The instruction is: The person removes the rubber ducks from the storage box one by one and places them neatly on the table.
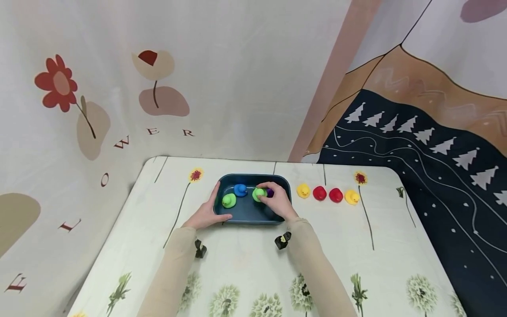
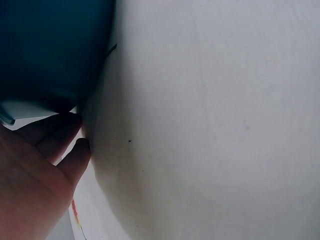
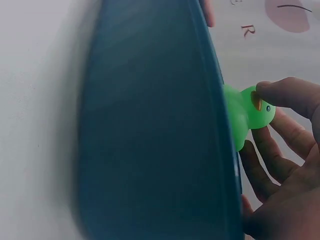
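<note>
Supporting surface: a table (image 1: 241, 255), covered in white cloth printed with flowers on thin stems. Directly on the table stands a dark blue, round-cornered rectangular tray (image 1: 247, 221), below the grip of the right hand (image 1: 279, 202) and extending mostly to its left. Right of the grip, outside the tray, four toy ducks sit in a row. Nearest: a yellow duck (image 1: 303, 190). Next: a red duck (image 1: 319, 193), then a second red duck (image 1: 336, 195). Farthest from the grip: another yellow duck (image 1: 351, 197), just beside the latter.
</note>
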Tool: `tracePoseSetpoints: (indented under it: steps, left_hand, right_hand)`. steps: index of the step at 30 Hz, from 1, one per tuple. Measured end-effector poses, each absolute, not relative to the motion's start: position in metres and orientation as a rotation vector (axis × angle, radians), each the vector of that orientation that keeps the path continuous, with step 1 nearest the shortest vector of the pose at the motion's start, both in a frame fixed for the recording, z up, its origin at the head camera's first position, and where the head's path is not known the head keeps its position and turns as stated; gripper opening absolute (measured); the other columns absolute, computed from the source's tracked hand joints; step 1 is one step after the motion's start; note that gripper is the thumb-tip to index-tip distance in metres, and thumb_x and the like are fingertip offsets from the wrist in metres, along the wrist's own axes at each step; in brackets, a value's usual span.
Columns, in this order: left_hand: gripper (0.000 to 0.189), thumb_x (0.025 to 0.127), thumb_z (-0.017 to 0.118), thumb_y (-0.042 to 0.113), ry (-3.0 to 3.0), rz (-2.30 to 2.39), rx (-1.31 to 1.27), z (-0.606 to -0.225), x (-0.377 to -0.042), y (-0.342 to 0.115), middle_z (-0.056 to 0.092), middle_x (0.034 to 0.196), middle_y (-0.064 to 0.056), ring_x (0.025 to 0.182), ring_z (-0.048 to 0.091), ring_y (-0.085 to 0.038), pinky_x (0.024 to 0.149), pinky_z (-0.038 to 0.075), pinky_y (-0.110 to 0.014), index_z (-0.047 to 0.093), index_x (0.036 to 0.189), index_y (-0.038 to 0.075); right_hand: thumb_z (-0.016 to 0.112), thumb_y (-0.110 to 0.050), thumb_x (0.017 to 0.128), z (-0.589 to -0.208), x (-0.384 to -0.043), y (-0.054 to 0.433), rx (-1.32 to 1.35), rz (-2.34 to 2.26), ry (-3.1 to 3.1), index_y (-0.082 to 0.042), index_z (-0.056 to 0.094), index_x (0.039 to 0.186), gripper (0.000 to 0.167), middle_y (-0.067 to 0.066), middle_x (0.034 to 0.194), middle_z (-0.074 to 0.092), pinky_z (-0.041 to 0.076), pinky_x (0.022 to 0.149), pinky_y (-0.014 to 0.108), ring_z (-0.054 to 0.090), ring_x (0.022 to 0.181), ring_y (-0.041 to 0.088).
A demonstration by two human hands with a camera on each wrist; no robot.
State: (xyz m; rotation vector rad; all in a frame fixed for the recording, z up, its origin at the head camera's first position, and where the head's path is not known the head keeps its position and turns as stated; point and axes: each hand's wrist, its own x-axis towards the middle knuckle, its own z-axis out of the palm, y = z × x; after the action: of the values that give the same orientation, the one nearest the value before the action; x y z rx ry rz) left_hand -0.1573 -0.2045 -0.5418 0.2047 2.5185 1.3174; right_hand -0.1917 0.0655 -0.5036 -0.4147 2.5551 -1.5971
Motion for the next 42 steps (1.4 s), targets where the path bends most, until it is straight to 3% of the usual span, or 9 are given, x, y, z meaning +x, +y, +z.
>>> tracePoseSetpoints:
  steps: [8, 30, 42]
  left_hand:
    - [0.116, 0.08, 0.079, 0.04, 2.509, 1.318, 0.204, -0.543, -0.158, -0.206, 0.009, 0.159, -0.019, 0.133, 0.03, -0.05, 0.103, 0.027, -0.064, -0.011, 0.153, 0.039]
    - [0.116, 0.079, 0.078, 0.044, 2.507, 1.318, 0.227, -0.543, -0.157, -0.207, 0.012, 0.157, -0.024, 0.131, 0.032, -0.052, 0.103, 0.029, -0.063, -0.011, 0.154, 0.036]
    - [0.115, 0.082, 0.077, 0.038, 2.505, 1.316, 0.227, -0.542, -0.158, -0.206, 0.011, 0.157, -0.024, 0.132, 0.031, -0.052, 0.103, 0.028, -0.064, -0.013, 0.153, 0.037]
  right_hand:
    - [0.072, -0.006, 0.086, -0.498, -0.185, 0.075, -0.353, -1.694, 2.512, -0.007, 0.068, 0.114, 0.028, 0.01, 0.119, 0.06, 0.045, 0.095, 0.042, 0.053, 0.107, 0.027]
    - [0.07, -0.009, 0.089, -0.491, -0.172, 0.12, -0.169, -1.796, 2.477, -0.006, 0.067, 0.119, 0.03, 0.011, 0.122, 0.06, 0.028, 0.105, 0.058, 0.048, 0.116, 0.029]
    - [0.07, -0.009, 0.089, -0.495, -0.168, 0.151, -0.136, -1.939, 2.438, 0.001, 0.065, 0.121, 0.033, 0.018, 0.122, 0.06, 0.024, 0.109, 0.053, 0.049, 0.118, 0.032]
